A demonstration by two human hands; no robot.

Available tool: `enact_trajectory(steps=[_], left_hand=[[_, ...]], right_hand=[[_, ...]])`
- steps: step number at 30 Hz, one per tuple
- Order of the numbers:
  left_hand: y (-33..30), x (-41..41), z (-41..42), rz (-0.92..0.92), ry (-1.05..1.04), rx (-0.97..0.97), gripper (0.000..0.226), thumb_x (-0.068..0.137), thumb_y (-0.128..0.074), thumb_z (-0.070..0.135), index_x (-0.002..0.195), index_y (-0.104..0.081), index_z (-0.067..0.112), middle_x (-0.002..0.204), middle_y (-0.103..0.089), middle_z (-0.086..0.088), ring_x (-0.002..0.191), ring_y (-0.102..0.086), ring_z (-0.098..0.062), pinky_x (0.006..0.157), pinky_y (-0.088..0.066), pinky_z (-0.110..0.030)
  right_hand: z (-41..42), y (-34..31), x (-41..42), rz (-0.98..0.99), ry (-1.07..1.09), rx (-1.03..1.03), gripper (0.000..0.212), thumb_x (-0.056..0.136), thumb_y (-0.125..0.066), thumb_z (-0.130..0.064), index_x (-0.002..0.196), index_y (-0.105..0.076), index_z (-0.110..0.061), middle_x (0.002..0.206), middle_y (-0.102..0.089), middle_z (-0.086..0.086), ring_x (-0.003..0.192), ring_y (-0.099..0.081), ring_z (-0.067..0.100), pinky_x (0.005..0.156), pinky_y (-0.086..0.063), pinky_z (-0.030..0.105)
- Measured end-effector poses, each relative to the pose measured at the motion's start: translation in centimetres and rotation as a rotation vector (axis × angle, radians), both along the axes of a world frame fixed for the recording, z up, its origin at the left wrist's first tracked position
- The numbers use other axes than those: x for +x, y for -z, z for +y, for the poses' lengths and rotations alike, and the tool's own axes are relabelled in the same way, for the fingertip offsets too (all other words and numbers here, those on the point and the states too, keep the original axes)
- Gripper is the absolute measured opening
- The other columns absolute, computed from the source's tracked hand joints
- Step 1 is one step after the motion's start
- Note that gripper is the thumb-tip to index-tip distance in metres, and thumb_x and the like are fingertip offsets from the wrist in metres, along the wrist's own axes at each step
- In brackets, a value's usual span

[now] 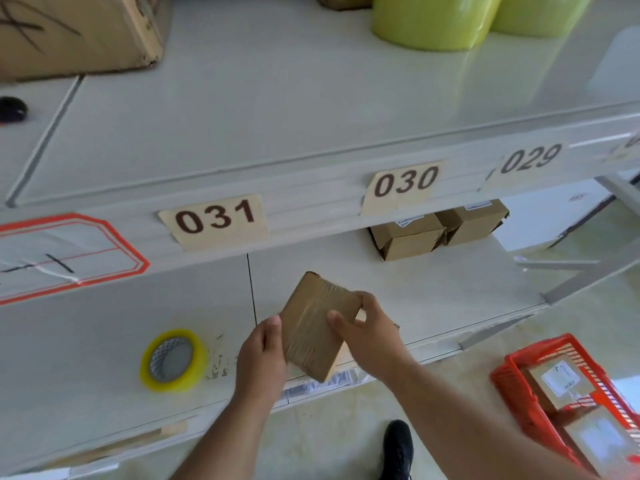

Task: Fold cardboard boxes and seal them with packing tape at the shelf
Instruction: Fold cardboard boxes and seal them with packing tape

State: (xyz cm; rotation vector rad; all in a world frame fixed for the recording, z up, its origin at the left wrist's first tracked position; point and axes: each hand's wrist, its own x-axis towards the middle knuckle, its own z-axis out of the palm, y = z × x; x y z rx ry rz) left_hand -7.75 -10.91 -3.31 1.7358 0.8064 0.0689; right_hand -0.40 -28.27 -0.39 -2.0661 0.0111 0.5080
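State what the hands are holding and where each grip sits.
Both hold the small taped cardboard box. The left hand grips its left edge; the right hand grips its right side, thumb on the taped face.

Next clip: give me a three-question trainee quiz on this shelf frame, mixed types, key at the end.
1. True or false: both hands, left and right, hold the small cardboard box.
2. The tape roll lies: A) in the red basket B) on the shelf, left of the hands C) on the floor.
3. Which shelf label hangs above the two stored boxes?

Key: 1 true; 2 B; 3 label 030.
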Motion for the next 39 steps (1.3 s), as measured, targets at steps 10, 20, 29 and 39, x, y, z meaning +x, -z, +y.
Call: enact_trajectory(steps=[10, 20, 29, 39], left_hand=[[-0.6, -1.4, 0.4, 0.183, 0.218, 0.065, 0.046, 0.103, -0.044, 0.060, 0.133, -0.061, 0.030, 0.123, -0.067, 0.011, 0.104, -0.061, -0.005, 0.083, -0.047, -0.023], [-0.8, 0.0, -1.0, 0.349, 0.530, 0.459, 0.110, 0.082, -0.056, 0.079, 0.162, 0.006, 0.035, 0.156, -0.021, 0.000, 0.144, -0.029, -0.026, 0.108, -0.041, -0.044], [-5.1, -1.8, -1.1, -0.008, 0.214, -0.242, 0.029, 0.081, -0.075, 0.042, 0.105, -0.067, 0.054, 0.108, -0.076, 0.007, 0.096, -0.073, -0.014, 0.082, -0.057, -0.038], [-9.0, -4.8, -11.6, -0.407, 0.850, 0.618, 0.088, 0.086, -0.059, 0.068, 0.160, -0.030, 0.030, 0.164, -0.029, 0.010, 0.148, -0.032, -0.010, 0.114, -0.038, -0.037]], right_hand=[[0.8, 5.2, -8.2, -0.143, -0.272, -0.097, 0.049, 0.106, -0.053, -0.035, 0.154, -0.041, -0.037, 0.159, -0.004, -0.044, 0.132, -0.044, -0.013, 0.101, -0.032, 0.000], [1.9, 2.4, -7.0, 0.275, 0.070, 0.375, 0.042, 0.113, -0.032, -0.031, 0.125, -0.071, -0.042, 0.115, -0.074, -0.024, 0.111, -0.065, -0.007, 0.099, -0.047, 0.020], [-1.8, 1.4, -8.4, -0.032, 0.258, 0.203, 0.028, 0.100, -0.066, -0.034, 0.119, -0.058, -0.052, 0.127, -0.063, -0.021, 0.123, -0.057, 0.003, 0.106, -0.050, 0.035], [-9.7, -6.8, -10.5, 0.183, 0.547, 0.807, 0.056, 0.090, -0.070, -0.049, 0.136, -0.058, -0.019, 0.125, -0.075, 0.005, 0.112, -0.073, 0.025, 0.089, -0.060, 0.044]])
